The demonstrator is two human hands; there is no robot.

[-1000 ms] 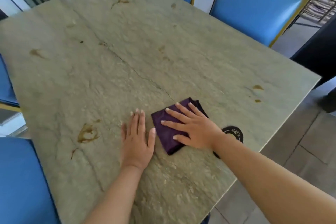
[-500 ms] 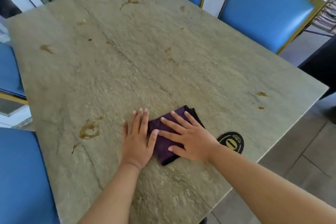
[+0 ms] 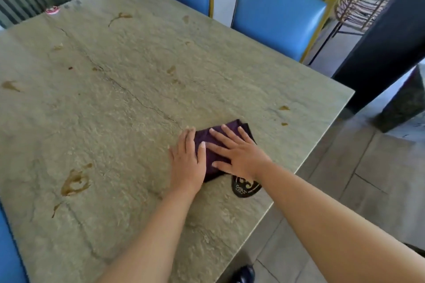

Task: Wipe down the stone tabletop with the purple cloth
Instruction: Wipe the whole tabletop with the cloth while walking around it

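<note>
Purple cloth, folded, lies flat on the stone tabletop toward 4 o'clock, pinned under the right hand with fingers spread straight; the left hand lies flat beside it, thumb overlapping its edge. A stroke toward 5 o'clock would likely shove the black round coaster over the near edge just beyond. Open stone runs wide toward 9 to 12 o'clock, where brown stains wait; a loose fold could smear them.

stained stone tabletop with folded purple cloth, black round coaster, perhaps bottle cap
</note>
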